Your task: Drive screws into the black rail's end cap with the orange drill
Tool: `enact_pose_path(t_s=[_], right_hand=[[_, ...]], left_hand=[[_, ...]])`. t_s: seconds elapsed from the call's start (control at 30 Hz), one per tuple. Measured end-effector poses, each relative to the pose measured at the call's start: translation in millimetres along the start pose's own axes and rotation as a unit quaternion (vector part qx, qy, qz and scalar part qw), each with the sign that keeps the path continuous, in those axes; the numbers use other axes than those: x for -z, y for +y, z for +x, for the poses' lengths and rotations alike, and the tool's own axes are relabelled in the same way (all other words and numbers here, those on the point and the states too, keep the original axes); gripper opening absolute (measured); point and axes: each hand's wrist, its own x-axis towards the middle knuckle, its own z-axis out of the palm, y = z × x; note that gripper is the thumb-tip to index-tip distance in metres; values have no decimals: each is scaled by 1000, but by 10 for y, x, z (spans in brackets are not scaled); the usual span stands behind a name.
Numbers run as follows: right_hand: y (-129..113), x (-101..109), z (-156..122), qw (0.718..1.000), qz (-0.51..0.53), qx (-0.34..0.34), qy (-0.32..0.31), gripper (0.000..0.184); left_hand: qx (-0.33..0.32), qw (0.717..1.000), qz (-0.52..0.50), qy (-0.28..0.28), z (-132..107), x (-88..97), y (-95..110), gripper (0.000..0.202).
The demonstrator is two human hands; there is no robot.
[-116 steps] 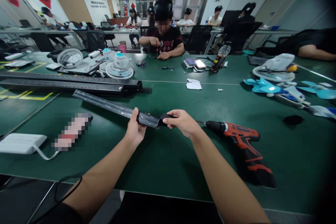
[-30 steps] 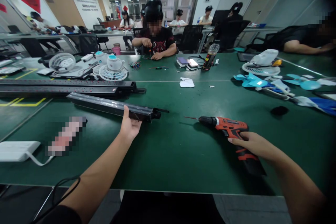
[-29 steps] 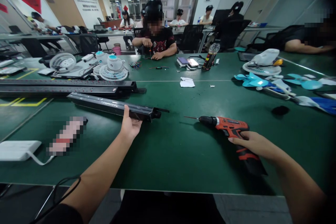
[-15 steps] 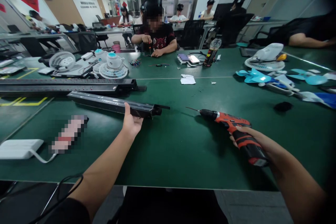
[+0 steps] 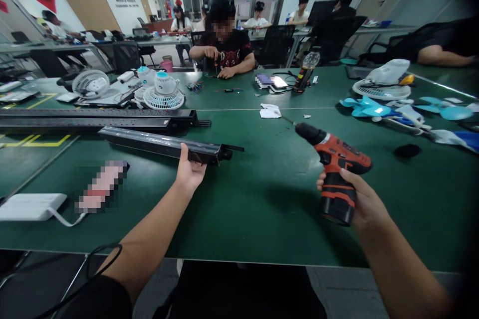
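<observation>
My left hand grips the near end of a long black power strip that lies on the green table, thumb up against its side. A short black plug end sticks out to the right of that hand. My right hand is closed round the handle of a red and black cordless drill, held up off the table with its thin bit pointing up and to the left. The drill is well to the right of the strip, apart from it.
Two more long black power strips lie behind the held one. Small white fans stand at the back left, blue fan blades at the right. A white power bank lies near left. A person works across the table.
My right hand has let go of the strip's end, closed on the drill and lifted it off the table, tilting the bit upward. My left hand stays on the strip.
</observation>
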Motion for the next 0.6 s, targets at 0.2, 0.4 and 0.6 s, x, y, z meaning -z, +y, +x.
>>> enact_pose_path(t_s=[0.2, 0.4, 0.6], right_hand=[[-40, -643, 58, 977, 100, 152, -108, 32], [-64, -994, 201, 962, 175, 192, -89, 49], [63, -965, 253, 969, 168, 154, -91, 57]], left_hand=[[5, 1000, -13, -10, 30, 21, 31, 56], [13, 1000, -13, -15, 20, 21, 32, 56], [1, 1000, 0, -10, -22, -7, 26, 55]])
